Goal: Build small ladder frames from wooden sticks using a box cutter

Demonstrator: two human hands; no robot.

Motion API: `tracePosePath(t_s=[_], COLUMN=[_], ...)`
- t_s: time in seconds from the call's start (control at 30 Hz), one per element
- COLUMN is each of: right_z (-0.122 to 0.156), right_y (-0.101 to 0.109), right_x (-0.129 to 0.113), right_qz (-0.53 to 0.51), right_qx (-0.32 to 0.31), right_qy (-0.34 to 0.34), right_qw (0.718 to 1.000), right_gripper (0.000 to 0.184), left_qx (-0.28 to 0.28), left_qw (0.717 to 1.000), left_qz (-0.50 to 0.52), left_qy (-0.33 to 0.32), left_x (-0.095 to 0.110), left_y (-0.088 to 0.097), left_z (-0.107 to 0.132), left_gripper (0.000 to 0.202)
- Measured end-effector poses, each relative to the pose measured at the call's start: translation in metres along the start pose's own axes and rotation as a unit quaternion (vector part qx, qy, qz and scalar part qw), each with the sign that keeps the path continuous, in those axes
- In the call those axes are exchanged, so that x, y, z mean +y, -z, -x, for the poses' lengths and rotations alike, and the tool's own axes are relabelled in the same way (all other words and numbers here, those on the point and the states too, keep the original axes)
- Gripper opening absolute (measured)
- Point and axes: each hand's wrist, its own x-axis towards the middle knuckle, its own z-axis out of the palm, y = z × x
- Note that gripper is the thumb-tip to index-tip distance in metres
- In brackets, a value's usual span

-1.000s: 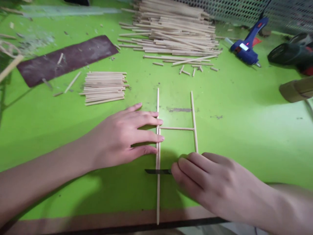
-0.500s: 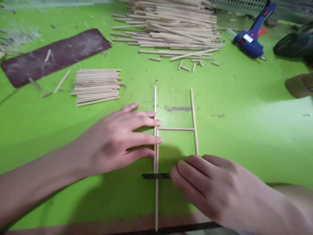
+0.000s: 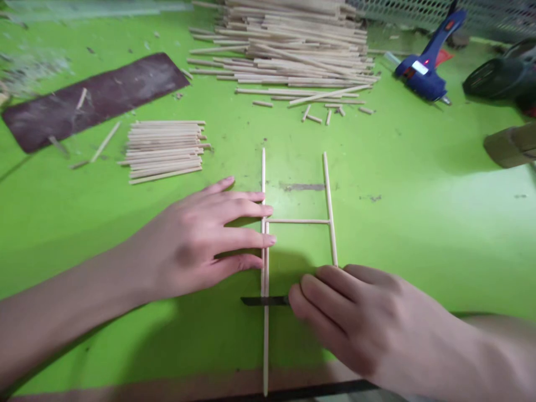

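My left hand [image 3: 201, 240] lies flat with fingers spread, its fingertips pressing on two thin wooden sticks side by side. One is the left upright of an H-shaped stick frame [image 3: 298, 221]; the other, a loose-looking wooden stick [image 3: 266, 346], runs down to the table's near edge. My right hand [image 3: 355, 318] is closed around a knife [image 3: 263, 301], whose dark blade lies across the sticks just below my left thumb. The knife's handle is hidden in my fist. The frame's right upright [image 3: 329, 195] passes down to my right knuckles, where its lower end is hidden.
A large pile of wooden sticks [image 3: 293, 50] lies at the back, with short offcuts before it. A bundle of shorter sticks [image 3: 165, 151] and a dark red sanding strip [image 3: 100, 100] are at left. A blue glue gun [image 3: 422, 78] and a dark power tool [image 3: 498, 78] stand back right.
The whole view has shifted very slightly. Both hands, the knife and the sticks keep the same places relative to one another.
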Motion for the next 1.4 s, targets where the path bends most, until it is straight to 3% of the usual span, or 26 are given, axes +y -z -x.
tracePosePath(t_s=[0.83,1.1,1.23,1.4], right_z=[0.0013,0.0013,0.0016,0.0028], right_y=[0.0009,0.0003,-0.0019,-0.0034], right_x=[-0.0011,-0.0005,-0.0013,0.0000], right_qz=[0.004,-0.006,-0.005,0.020], right_qx=[-0.001,0.004,0.012,0.018], right_qy=[-0.001,-0.004,-0.008,-0.013], right_qw=[1.000,1.000,1.000,1.000], right_gripper=[0.032,0.021,0.020,0.021], left_qx=[-0.003,0.003,0.011,-0.016], left_qw=[1.000,1.000,0.999,0.995], left_qz=[-0.012,-0.016,-0.041,-0.091], left_qy=[-0.009,-0.014,-0.023,0.023], left_x=[-0.0016,-0.0025,-0.0033,-0.0041], left_y=[0.0000,-0.0007,-0.0023,-0.0029], left_z=[0.0020,0.0025,0.0021,-0.0030], left_gripper=[0.022,0.022,0.034,0.052])
